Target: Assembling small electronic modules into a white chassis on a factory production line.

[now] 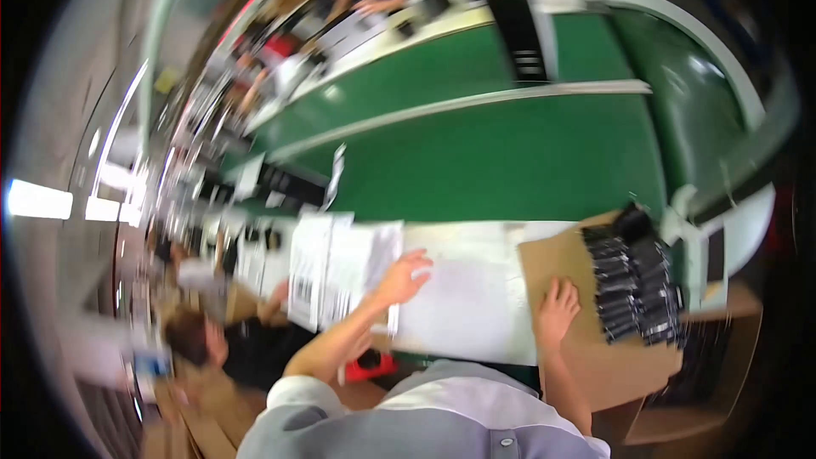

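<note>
Cardboard point(595, 365), tan and without visible print, lies at the right end of the white worktop point(463, 306), with your right hand point(557, 313) resting open on it. Black glossy packets point(633, 285) sit on it in two rows, right of the worktop's middle. Your left hand point(406, 279), well apart from the other, is loosely open above the worktop, gripping nothing. White sheets point(331, 268) at the worktop's left end carry dark bars (too blurred to read). Beyond the worktop runs a green belt point(476, 153).
</note>
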`<action>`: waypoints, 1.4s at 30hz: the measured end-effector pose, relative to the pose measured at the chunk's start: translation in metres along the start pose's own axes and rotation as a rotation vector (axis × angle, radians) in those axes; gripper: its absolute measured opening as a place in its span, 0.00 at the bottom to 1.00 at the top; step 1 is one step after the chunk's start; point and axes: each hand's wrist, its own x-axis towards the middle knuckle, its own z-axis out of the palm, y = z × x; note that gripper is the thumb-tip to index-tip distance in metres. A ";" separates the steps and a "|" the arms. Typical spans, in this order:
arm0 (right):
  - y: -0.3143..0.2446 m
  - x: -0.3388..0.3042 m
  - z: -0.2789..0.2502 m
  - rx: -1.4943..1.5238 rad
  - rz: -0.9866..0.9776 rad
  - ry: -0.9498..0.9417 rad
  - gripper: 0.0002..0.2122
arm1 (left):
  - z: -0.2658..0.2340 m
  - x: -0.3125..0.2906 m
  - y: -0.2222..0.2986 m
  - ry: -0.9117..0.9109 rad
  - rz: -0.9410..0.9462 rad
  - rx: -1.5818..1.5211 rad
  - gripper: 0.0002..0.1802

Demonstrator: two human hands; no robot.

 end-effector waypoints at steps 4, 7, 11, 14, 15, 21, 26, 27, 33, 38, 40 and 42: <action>-0.004 0.002 0.011 -0.097 -0.030 0.118 0.24 | -0.095 -0.110 -0.043 0.423 -0.079 0.233 0.17; -0.015 0.006 0.009 -0.092 -0.076 0.105 0.24 | -0.159 -0.173 -0.093 0.571 -0.141 0.442 0.20; -0.023 -0.003 0.001 -0.114 -0.079 0.078 0.24 | -0.232 -0.200 -0.148 0.716 -0.223 0.615 0.23; -0.027 -0.001 0.001 -0.125 -0.076 0.067 0.24 | -0.277 -0.194 -0.203 0.729 -0.326 0.770 0.31; -0.027 -0.002 0.003 -0.125 -0.058 0.060 0.24 | -0.289 -0.185 -0.226 0.720 -0.369 0.793 0.35; -0.025 0.004 0.011 -0.130 -0.001 -0.040 0.25 | -0.356 -0.138 -0.340 0.721 -0.499 0.974 0.48; -0.028 -0.011 0.006 -0.014 -0.054 -0.028 0.19 | -0.393 -0.098 -0.412 0.683 -0.549 0.957 0.53; -0.034 -0.016 0.006 -0.023 -0.053 -0.017 0.19 | -0.398 -0.087 -0.421 0.631 -0.519 0.937 0.53; -0.094 -0.042 0.013 0.299 0.280 -0.204 0.08 | -0.414 -0.038 -0.477 0.629 -0.253 0.934 0.54; -0.142 -0.045 0.000 0.455 0.317 -0.416 0.08 | -0.439 0.025 -0.450 0.481 -0.176 1.007 0.50; -0.144 -0.040 0.003 0.507 0.277 -0.414 0.08 | -0.446 0.054 -0.420 0.308 -0.196 0.998 0.48; -0.141 -0.034 0.010 0.561 0.234 -0.407 0.08 | -0.447 0.074 -0.386 0.312 -0.139 1.057 0.45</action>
